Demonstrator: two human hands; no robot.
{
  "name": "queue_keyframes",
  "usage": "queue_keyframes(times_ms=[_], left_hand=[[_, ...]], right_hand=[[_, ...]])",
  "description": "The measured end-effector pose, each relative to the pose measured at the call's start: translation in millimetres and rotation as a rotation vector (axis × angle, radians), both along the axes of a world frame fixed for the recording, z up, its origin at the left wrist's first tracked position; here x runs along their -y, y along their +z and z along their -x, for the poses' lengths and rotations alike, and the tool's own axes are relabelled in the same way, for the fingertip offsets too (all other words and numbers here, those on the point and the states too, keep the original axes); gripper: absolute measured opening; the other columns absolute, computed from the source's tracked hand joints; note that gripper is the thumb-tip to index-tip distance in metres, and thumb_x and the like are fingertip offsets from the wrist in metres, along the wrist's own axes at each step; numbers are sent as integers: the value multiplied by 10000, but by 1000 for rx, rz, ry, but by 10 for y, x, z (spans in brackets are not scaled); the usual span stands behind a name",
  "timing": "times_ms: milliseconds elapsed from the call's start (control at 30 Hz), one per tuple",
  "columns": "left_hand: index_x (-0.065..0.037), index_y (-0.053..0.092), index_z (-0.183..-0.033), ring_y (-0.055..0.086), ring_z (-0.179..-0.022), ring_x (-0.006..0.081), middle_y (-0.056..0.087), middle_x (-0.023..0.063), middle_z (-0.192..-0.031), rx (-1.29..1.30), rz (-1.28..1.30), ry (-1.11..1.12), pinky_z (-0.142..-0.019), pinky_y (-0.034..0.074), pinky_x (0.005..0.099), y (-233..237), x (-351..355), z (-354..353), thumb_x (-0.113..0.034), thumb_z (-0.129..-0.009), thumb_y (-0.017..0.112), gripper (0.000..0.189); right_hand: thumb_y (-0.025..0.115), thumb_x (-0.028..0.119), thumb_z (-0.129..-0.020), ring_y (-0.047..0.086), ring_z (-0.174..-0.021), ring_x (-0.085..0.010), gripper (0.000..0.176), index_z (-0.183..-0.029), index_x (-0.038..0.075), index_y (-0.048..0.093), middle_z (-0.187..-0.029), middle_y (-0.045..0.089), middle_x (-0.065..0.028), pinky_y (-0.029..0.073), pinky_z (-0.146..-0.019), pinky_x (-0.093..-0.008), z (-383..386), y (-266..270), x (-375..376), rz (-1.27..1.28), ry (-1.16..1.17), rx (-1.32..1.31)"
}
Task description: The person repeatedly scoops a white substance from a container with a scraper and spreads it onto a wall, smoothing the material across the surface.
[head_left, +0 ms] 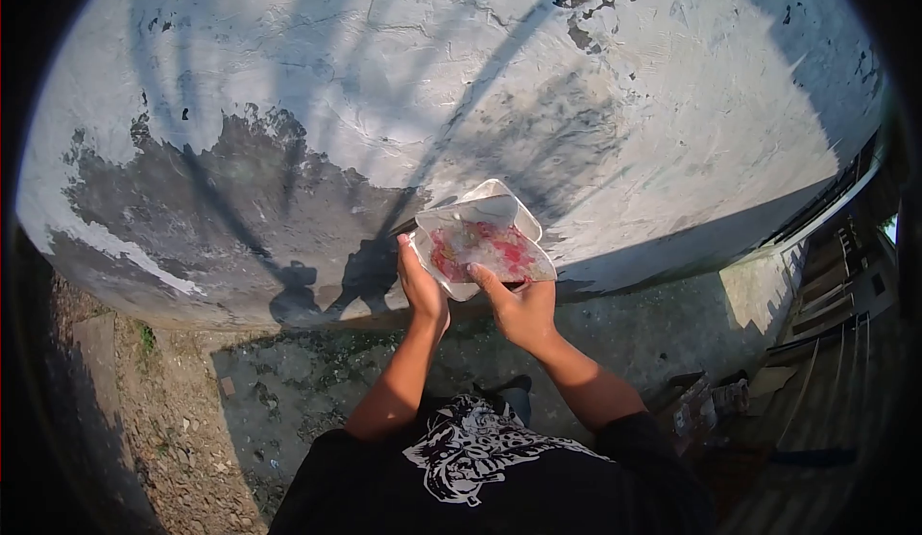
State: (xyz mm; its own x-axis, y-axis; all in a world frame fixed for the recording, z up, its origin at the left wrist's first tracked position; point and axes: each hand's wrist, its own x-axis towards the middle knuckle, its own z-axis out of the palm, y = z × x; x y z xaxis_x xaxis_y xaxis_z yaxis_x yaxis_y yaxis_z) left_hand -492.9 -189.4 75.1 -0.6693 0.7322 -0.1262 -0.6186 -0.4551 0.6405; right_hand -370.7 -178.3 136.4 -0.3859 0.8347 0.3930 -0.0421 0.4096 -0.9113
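In front of the wall I hold a pale, squarish dish (485,250) with a red and pink pattern across its middle. It is tilted toward me. Behind its upper edge shows a second white rim (495,189), perhaps another dish stacked with it. My left hand (423,290) supports the left side, fingers along the edge and partly hidden behind it. On the lower right, my right hand (525,312) grips the dish, its thumb lying over the front face and the other fingers out of sight beneath.
A whitewashed wall (317,45) with peeling paint and a bare grey patch (230,189) rises ahead. Below runs a concrete strip (615,338), with stony ground (178,420) at the left. Boxes and clutter (706,401) stand at the lower right.
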Motion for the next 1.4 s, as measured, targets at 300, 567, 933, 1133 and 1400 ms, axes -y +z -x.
queue_keyframes(times_ms=[300,567,933,1133,1400], left_hand=[[13,561,-1323,606,-1162,214,620,114,-1285,-62,33,37,-1018,454,357,-233,-64,87,-457,-1103,334,567],[4,596,-1277,618,-1090,192,644,104,-1207,-123,62,-109,-957,470,322,-153,12,390,-470,-1084,402,548],[-42,602,-1273,641,-1105,222,669,100,-1206,-70,8,-265,-982,492,370,0,71,597,-501,-1080,392,541],[-19,578,-1307,625,-1128,213,652,102,-1252,-61,-61,-294,-987,488,372,-21,97,684,-520,-1073,396,583],[-34,565,-1315,636,-1118,212,655,89,-1230,-71,-7,-290,-976,494,366,-26,100,630,-489,-1084,381,542]], right_hand=[[726,13,-910,646,-994,-144,335,-1222,-63,632,-1113,708,-96,510,-893,-306,67,230,-133,-57,-32,-105],[729,30,-860,645,-839,-310,306,-1161,49,675,-939,685,-122,509,-726,-395,-206,933,-656,-742,105,484],[601,91,-842,591,-1033,-278,220,-1042,64,690,-991,653,-87,508,-878,-400,56,1020,-496,-1077,270,984],[602,93,-838,602,-1021,-274,218,-1037,71,688,-972,647,-89,514,-871,-395,101,1015,-510,-1130,296,1002],[631,58,-847,613,-973,-350,217,-1058,25,669,-970,657,-124,516,-830,-431,-89,1245,-551,-908,256,935]])
